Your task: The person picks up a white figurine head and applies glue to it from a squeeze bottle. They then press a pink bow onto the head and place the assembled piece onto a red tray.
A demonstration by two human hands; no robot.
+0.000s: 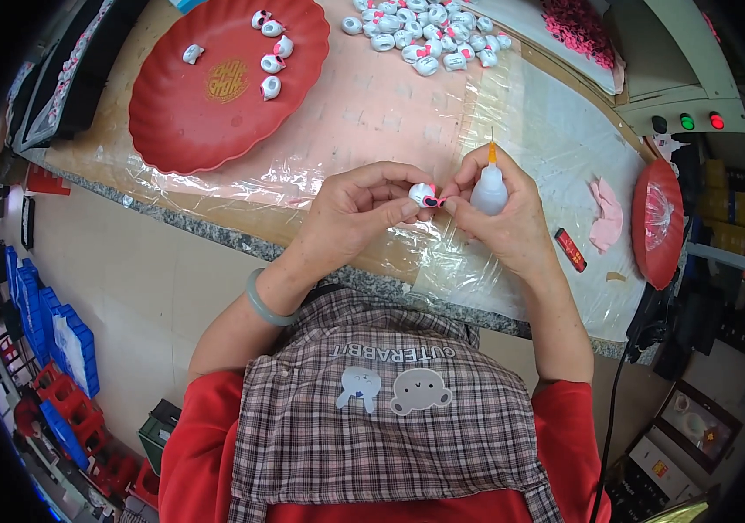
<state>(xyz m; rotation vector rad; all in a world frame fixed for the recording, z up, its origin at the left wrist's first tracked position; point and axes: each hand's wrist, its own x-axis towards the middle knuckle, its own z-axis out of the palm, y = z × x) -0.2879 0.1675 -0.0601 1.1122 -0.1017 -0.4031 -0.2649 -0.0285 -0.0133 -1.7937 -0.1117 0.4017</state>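
Observation:
My left hand (pixel 350 205) is closed, pinching a small white figurine head (pixel 422 191) between thumb and fingers. A tiny pink piece with a dark face (pixel 431 201), like miniature sunglasses, sits against the head's lower right side. My right hand (pixel 512 213) pinches the pink end of that piece between thumb and forefinger. A white needle-tip squeeze bottle (pixel 489 193) is also tucked in my right hand. Its orange tip (pixel 492 155) points away from me, the thin needle upward. Both hands are above the table's near part, close together.
At the far left lies a red scalloped tray (pixel 172 122) with several white heads. Many more heads (pixel 425 35) are heaped at the back. Right of my hands are a pink cloth (pixel 605 215), a small dark-red packet (pixel 571 249) and a red dish (pixel 658 222).

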